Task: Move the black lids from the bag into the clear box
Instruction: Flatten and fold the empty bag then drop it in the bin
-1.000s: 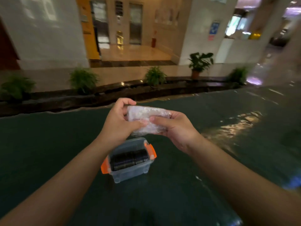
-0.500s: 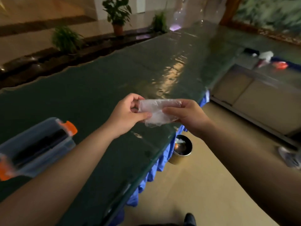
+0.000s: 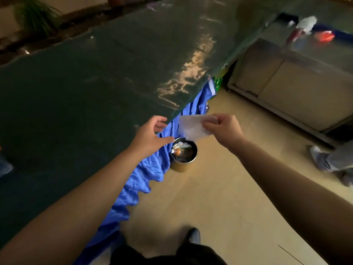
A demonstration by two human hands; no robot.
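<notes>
My right hand (image 3: 225,129) pinches a crumpled clear plastic bag (image 3: 193,127) and holds it in the air past the table's edge, above a round metal bin (image 3: 184,155) on the floor. No black lids show in the bag. My left hand (image 3: 150,136) hovers over the table's corner with its fingers apart and nothing in it. Only a sliver of the clear box (image 3: 4,166) shows at the far left edge; its contents are out of view.
The dark green glass-topped table (image 3: 95,83) fills the left, with a blue cloth (image 3: 141,178) hanging off its edge. The bin holds scraps. A steel cabinet (image 3: 298,83) stands at the right, another person's shoe (image 3: 321,159) beside it.
The view swung right, away from the box. My left hand let go of the bag and opened. My right hand carried the bag off the table to above the bin.
</notes>
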